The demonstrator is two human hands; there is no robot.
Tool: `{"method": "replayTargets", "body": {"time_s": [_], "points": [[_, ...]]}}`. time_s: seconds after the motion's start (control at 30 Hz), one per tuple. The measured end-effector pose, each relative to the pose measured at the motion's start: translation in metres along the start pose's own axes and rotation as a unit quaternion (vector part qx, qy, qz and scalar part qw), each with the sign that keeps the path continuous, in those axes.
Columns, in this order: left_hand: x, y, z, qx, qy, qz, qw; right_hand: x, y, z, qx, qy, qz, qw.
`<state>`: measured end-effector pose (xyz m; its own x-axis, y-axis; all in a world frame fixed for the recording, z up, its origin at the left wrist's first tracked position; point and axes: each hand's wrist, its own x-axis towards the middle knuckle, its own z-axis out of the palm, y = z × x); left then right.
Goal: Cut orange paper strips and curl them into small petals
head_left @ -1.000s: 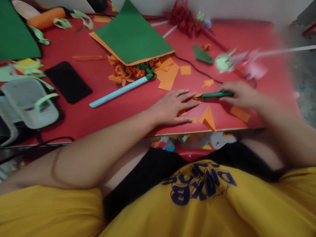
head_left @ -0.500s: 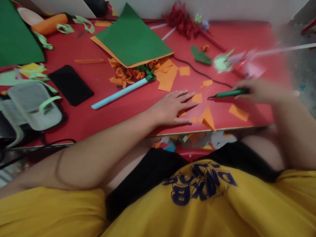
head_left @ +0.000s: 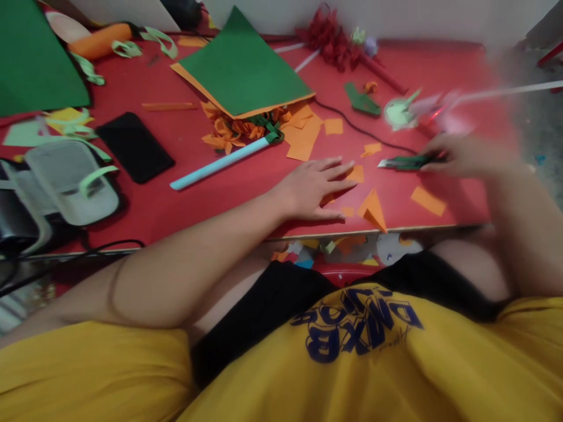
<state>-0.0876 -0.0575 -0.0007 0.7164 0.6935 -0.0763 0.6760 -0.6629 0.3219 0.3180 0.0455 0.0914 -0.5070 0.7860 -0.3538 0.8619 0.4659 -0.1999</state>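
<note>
My left hand (head_left: 314, 190) lies flat on the red table with its fingers spread, partly over small orange paper pieces (head_left: 356, 173). On the right, my right hand (head_left: 457, 157) is closed round a green utility knife (head_left: 404, 163), its blade pointing left just over the table. A folded orange paper triangle (head_left: 373, 210) lies between the hands, near the table's front edge. Below the knife is an orange paper rectangle (head_left: 428, 201). Beyond my left hand, a light blue paper stick (head_left: 224, 163) ends in a green paper wrap beside orange paper curls (head_left: 220, 138).
Green sheets (head_left: 246, 67) cover part of the orange curls. A black phone (head_left: 134, 146) and an open grey case (head_left: 73, 181) lie at left. Red paper flowers (head_left: 328, 38) are at the back. A dark cable (head_left: 352, 123) crosses toward my right hand. A pale green round container (head_left: 399, 113) stands at right.
The knife has turned in my right hand, so its flat side and pale blade now show. My left hand stays flat in place. The view has shifted slightly.
</note>
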Motion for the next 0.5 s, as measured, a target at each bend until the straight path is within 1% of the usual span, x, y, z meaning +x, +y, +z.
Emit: {"method": "replayTargets", "body": {"time_s": [0.13,0.27,0.43,0.5], "points": [[0.004,-0.002,-0.001,-0.017,0.010,0.034,0.999,0.001,0.003,0.002,0.018,-0.013,-0.024,0.999],[0.006,-0.006,-0.004,-0.007,0.013,0.040,0.999,0.003,0.006,0.003,0.031,-0.026,-0.020,0.999],[0.002,-0.012,-0.008,-0.001,-0.021,0.052,0.998,0.004,0.004,0.001,0.046,-0.045,-0.023,0.998],[-0.001,-0.013,-0.008,-0.004,-0.036,0.045,0.998,0.003,0.004,0.002,0.045,-0.041,-0.023,0.998]]}}
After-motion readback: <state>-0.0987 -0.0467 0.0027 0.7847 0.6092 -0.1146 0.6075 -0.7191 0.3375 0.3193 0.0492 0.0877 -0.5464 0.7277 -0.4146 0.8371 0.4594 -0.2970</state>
